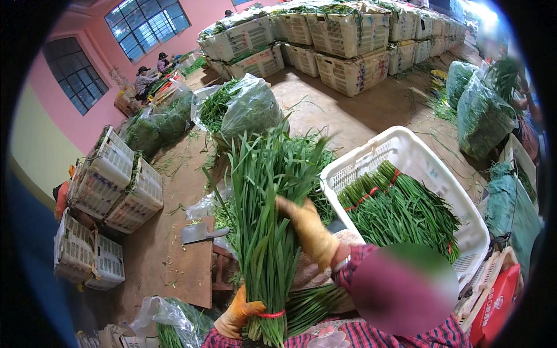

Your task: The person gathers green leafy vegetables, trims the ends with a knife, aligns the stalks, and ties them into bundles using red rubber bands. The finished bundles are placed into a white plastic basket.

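A tall bunch of long green leafy stalks, likely garlic chives (265,243), stands upright before me, a red tie around its lower stems. My left hand (237,311), in an orange-yellow glove, grips the stems beside that tie. My right hand (309,228), gloved in yellow and blurred by motion, is against the leaves on the bunch's right side; its fingers are partly hidden, so its grip is unclear. More stalks (315,304) lie across my lap. Tied bunches (400,209) with red bands fill part of a white plastic crate (468,217) on the right.
A cleaver (202,232) rests on a wooden board (189,269) at left. Bagged greens (252,106) stand ahead, with loose greens nearer. Stacked crates (352,35) line the back; others (117,174) stand at left. People (145,82) sit far left; another person (528,104) is at right.
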The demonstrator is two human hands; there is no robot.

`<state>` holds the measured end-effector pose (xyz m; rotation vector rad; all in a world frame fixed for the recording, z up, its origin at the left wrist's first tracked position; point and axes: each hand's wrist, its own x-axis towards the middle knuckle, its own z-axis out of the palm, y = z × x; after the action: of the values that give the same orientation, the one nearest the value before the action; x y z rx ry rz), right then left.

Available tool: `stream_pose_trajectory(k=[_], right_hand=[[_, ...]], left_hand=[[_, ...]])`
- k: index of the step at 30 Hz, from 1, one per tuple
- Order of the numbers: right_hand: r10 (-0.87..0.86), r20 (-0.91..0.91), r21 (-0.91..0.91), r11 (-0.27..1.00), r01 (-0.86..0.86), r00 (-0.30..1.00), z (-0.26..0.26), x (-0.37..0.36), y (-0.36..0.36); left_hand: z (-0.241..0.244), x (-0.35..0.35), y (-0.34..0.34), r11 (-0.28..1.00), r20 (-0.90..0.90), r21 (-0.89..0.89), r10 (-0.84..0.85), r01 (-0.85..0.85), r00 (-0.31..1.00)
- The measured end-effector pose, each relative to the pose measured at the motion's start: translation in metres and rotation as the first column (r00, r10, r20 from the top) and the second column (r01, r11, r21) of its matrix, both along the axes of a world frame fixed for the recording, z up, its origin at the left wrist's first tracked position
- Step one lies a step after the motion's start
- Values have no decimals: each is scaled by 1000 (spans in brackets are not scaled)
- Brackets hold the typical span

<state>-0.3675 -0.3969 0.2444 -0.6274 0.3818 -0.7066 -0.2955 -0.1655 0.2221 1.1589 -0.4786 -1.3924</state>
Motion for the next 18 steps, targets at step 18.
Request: stream_pose_trajectory(k=[18], right_hand=[[-533,-43,-871,-394,-293,845,24,-117,-44]], left_hand=[[29,26,-56,987,-373,-16,-157,163,914]])
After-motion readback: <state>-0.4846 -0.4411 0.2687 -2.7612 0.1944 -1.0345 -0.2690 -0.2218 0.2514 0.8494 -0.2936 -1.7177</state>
